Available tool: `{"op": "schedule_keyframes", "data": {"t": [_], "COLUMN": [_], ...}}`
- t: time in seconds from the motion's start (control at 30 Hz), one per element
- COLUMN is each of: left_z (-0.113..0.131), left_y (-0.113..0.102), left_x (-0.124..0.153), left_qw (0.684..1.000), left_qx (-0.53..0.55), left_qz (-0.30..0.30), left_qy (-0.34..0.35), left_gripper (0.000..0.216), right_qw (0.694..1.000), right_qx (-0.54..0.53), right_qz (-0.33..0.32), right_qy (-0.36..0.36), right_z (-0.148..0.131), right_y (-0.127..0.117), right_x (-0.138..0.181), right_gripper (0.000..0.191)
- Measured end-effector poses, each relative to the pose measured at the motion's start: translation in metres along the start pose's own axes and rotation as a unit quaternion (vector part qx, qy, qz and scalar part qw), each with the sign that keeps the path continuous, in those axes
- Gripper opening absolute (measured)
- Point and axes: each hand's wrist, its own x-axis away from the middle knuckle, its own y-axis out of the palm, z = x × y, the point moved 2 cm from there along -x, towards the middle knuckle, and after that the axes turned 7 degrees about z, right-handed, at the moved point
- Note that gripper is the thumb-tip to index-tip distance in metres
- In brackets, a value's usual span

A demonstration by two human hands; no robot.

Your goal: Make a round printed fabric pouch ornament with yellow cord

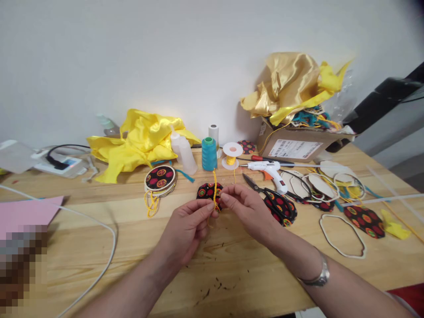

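Left hand (195,218) pinching a thin yellow braided cord (215,187), right hand (247,207) beside it.
The cord's long axis runs away from the left hand toward the teal plastic-cored thread spool (209,154); the right hand is just right of it, and whether it grips a strand I cannot tell. Fingers hide the cord's lower end and part of the black, red-patterned fabric piece (203,191) behind.

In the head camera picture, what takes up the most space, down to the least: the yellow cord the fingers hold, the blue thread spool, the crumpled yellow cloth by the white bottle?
1. Yellow cloth, spread out wide
2. Blue thread spool
3. Yellow cord, just a thin strand in the left hand
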Motion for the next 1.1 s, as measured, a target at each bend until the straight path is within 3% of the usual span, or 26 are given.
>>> {"op": "schedule_keyframes", "data": {"t": [0.07,0.4,0.7,1.1], "left_z": [-0.0001,-0.0064,-0.0058,-0.0021], "left_y": [0.0007,0.001,0.0014,-0.0003], "left_x": [0.0004,0.0006,0.0,0.0031], "left_qw": [1.0,0.998,0.997,0.984], "left_qx": [-0.011,-0.063,-0.077,-0.168], "left_qz": [-0.004,-0.029,-0.027,-0.009], "left_qy": [0.005,0.014,0.016,0.059], "left_gripper": [0.016,0.015,0.016,0.021], "right_qw": [0.997,0.993,0.997,0.996], "right_qx": [-0.038,-0.027,0.054,0.044], "right_qz": [-0.041,-0.089,-0.049,-0.053], "right_qy": [0.048,0.077,0.035,0.054], "right_z": [0.0034,0.0113,0.0041,0.0034], "right_y": [0.0035,0.0058,0.0013,0.0001], "right_x": [-0.0012,0.002,-0.0011,-0.0021], "right_gripper": [0.013,0.013,0.014,0.013]}}
